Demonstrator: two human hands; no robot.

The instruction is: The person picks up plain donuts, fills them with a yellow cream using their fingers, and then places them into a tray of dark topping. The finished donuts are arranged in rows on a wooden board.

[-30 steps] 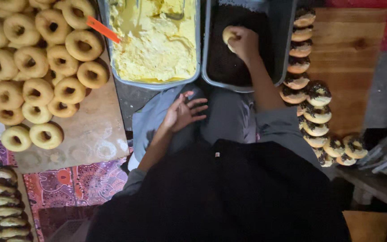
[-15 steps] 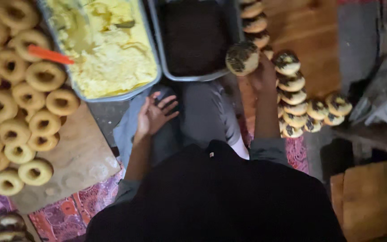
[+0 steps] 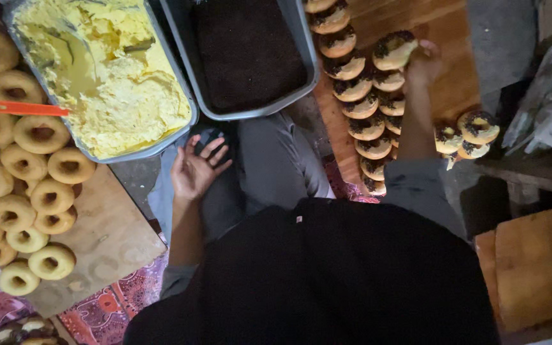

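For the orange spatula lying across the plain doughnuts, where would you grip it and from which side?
Probably by the bare end of the orange spatula that rests on the plain doughnuts, coming from above on the left. It lies flat and nearly level, its other end at the rim of the tray of yellow cream, likely messy.

plain doughnuts [image 3: 27, 191] left | trays [image 3: 250, 108] centre | topped doughnuts [image 3: 365, 102] right
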